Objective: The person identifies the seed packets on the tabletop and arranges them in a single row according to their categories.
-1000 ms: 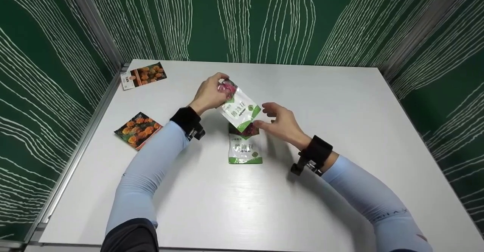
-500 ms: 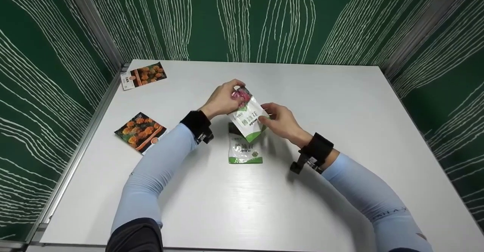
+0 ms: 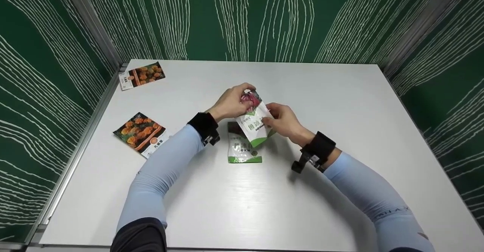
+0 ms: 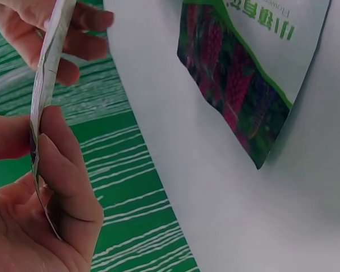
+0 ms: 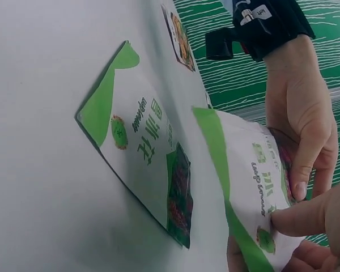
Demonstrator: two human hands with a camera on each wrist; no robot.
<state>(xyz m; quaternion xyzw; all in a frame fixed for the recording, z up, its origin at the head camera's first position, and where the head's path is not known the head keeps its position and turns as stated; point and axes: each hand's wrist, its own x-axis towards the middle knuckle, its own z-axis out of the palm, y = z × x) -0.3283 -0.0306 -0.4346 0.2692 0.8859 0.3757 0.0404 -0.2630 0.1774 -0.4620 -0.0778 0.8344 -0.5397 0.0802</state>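
Observation:
A white-and-green seed packet with a pink flower picture is held tilted above the table. My left hand pinches its flowered upper end, thumb on the front. Lower on its right edge my right hand pinches it, and the right wrist view shows that thumb pressed on the packet's printed face. The left wrist view has the held packet edge-on between the fingers. Beneath lies a second white-and-green seed packet flat on the table, its upper part partly covered by the held one.
Two marigold seed packets lie on the left of the white table: one orange-flowered packet beside my left forearm, another marigold packet near the far left corner. Green walls with white streaks enclose the table's back and sides.
My left hand has carried the held packet rightward and slightly nearer to me. My right hand, apart from the packet a second ago, now pinches its right edge. The lower packet stays put.

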